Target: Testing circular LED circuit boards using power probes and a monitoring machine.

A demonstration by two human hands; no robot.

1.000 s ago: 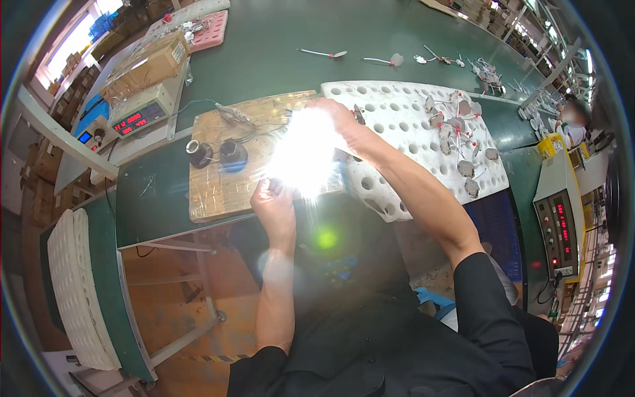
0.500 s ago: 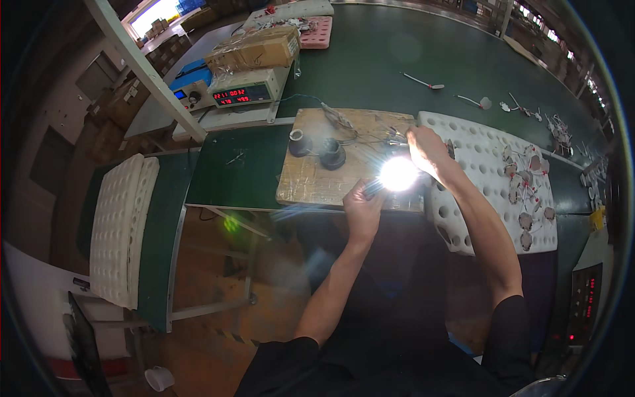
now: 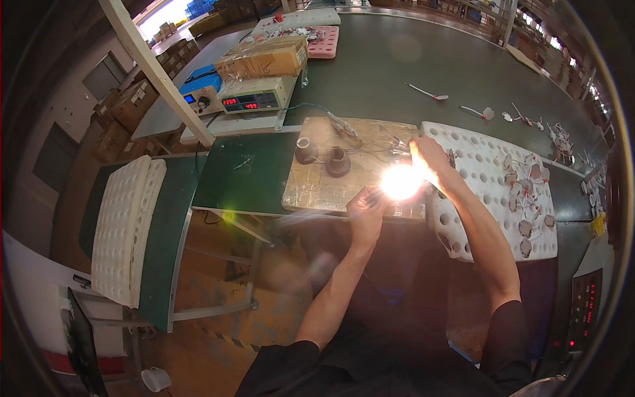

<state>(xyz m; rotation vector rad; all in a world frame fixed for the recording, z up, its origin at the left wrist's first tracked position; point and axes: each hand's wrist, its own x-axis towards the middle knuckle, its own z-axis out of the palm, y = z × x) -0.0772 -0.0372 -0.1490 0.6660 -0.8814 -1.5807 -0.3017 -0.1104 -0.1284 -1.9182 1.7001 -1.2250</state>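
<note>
A lit lamp (image 3: 401, 182) glows warm yellow-white over the right front of a tape-covered wooden board (image 3: 301, 192); glare hides its shape. My left hand (image 3: 365, 213) is closed at the lamp's near left side, fingertips pinching it. Just beyond the lamp, my right hand (image 3: 433, 162) is closed, its fingers by the thin wires (image 3: 397, 145) at the board's right edge; what it grips is lost in the glare. Two dark round lamp-holder-like pieces, a left one (image 3: 306, 151) and a right one (image 3: 337, 163), stand on the board.
Right of the board lies a white foam tray (image 3: 456, 221) with holes, bearing several small wired discs (image 3: 526, 228). A power meter (image 3: 254, 99) with red digits sits back left under a cardboard box (image 3: 264, 59). More foam trays (image 3: 122, 231) lie at left. Loose wired parts (image 3: 486, 113) lie behind.
The lamp's light has turned from cool white to warm yellow. The meter's red display has changed. Both hands keep nearly the same places; the whole view has shifted slightly.
</note>
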